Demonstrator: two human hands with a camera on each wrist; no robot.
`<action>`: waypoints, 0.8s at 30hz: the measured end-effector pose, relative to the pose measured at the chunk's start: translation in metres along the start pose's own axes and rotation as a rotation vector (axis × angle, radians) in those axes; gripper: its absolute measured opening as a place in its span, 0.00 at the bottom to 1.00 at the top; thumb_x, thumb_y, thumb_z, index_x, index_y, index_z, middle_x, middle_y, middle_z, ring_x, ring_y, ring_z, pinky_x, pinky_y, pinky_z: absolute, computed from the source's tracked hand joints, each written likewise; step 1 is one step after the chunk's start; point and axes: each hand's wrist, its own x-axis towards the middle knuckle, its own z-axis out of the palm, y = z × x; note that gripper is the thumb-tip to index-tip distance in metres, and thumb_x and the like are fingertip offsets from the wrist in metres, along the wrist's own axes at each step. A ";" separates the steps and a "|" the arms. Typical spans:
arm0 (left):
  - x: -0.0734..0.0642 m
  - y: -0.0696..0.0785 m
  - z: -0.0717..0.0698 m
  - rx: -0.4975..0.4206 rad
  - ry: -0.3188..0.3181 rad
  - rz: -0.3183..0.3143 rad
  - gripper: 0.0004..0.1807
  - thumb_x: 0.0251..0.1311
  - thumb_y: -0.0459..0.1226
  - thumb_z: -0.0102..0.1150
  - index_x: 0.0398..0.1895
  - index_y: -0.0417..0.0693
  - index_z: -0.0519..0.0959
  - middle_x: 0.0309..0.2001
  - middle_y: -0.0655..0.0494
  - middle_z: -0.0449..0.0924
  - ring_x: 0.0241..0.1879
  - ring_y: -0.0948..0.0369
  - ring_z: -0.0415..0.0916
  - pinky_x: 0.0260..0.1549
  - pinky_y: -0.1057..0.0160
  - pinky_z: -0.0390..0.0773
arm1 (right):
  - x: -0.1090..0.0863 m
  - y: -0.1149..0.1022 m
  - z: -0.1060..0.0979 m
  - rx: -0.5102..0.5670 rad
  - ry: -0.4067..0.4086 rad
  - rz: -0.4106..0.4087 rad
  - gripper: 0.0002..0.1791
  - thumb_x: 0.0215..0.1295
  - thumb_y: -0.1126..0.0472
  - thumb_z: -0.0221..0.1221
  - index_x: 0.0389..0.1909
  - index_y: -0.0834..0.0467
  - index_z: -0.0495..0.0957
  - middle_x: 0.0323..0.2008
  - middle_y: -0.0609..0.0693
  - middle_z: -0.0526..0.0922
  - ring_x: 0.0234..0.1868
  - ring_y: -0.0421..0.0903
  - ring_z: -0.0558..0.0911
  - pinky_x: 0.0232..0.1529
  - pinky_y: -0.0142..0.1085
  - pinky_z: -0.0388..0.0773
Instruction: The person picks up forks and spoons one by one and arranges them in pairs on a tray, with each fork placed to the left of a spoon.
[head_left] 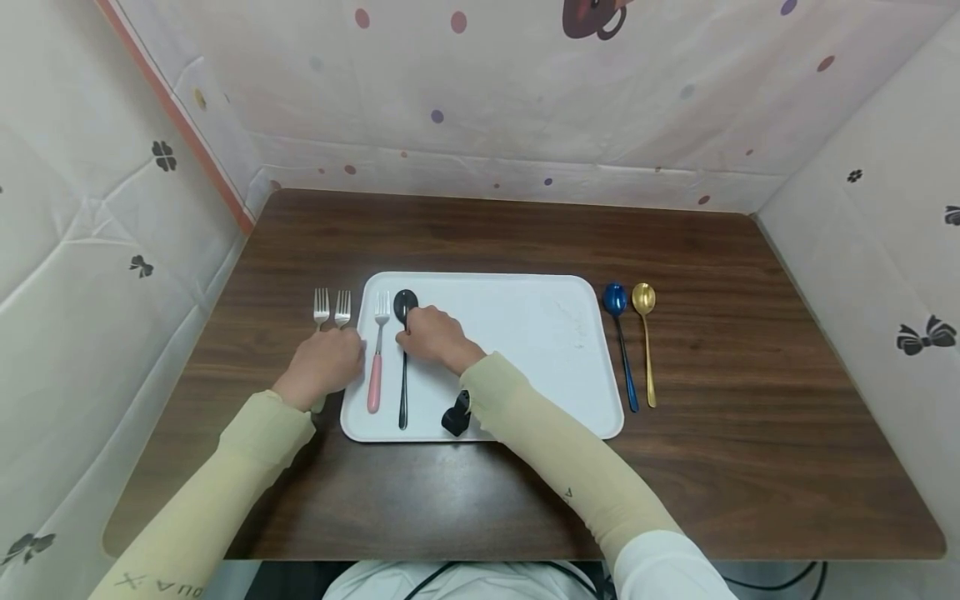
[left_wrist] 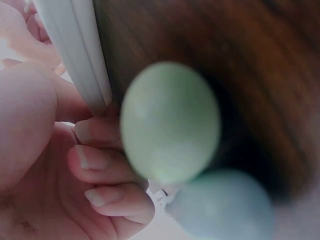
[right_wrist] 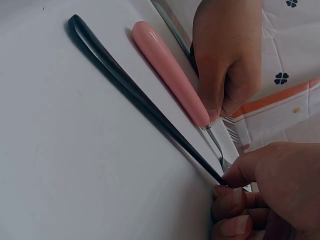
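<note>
Pinching the slender, glossy black spoon (head_left: 404,385) at the left of the white rectangular tray (head_left: 510,333), your right hand (head_left: 435,335) is likely positioning it—the next move calls for steadiness. Your left hand (head_left: 324,367) curls over two pale-handled metal forks (head_left: 322,307)—I can't tell if it grips.

Your right hand (head_left: 435,336) pinches a slender, glossy black spoon (head_left: 403,396) near its bowl, which points away from you; the straight handle runs toward you over the left part of a white rectangular tray (head_left: 517,333) with rounded corners. Your left hand (head_left: 324,365) is at the tray's left rim.
</note>
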 end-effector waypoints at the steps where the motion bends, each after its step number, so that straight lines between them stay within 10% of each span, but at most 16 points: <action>1: 0.000 0.000 0.000 0.000 0.000 0.002 0.19 0.71 0.39 0.39 0.37 0.32 0.76 0.21 0.47 0.71 0.19 0.55 0.70 0.17 0.60 0.68 | 0.000 0.000 0.000 -0.002 0.004 -0.003 0.22 0.69 0.54 0.53 0.13 0.54 0.71 0.10 0.44 0.65 0.13 0.39 0.66 0.16 0.30 0.59; 24: -0.006 -0.001 -0.005 -0.011 -0.003 0.017 0.17 0.69 0.38 0.42 0.36 0.33 0.76 0.20 0.48 0.71 0.19 0.55 0.69 0.17 0.61 0.67 | -0.013 -0.002 -0.012 -0.016 0.069 -0.049 0.23 0.72 0.52 0.51 0.13 0.52 0.69 0.12 0.44 0.66 0.16 0.39 0.68 0.19 0.30 0.61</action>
